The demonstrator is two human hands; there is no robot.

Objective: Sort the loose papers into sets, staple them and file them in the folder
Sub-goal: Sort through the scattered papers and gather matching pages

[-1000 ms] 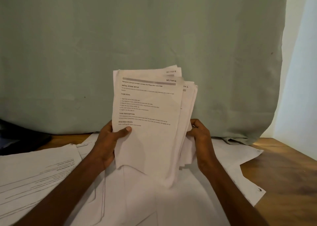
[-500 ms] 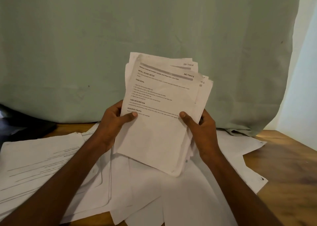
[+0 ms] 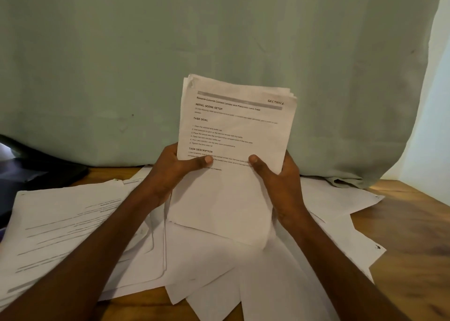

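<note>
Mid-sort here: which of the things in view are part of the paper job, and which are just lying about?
Part of the job:
- stack of papers, gripped by the left hand and right hand
- loose sheets spread on the wooden table

Just lying about:
- green curtain behind the table
- dark object at far left, too unclear to identify

papers [image 3: 233, 199]: matt paper (creased) | table [image 3: 414, 235]: wood, perhaps varnished | curtain [image 3: 219, 40]: matt cloth

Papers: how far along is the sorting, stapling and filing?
Early. Both hands, left and right, grip one upright stack, its top edges nearly squared. Loose sheets lie spread on the table. No stapler or folder shows, so stapling and filing remain.
</note>
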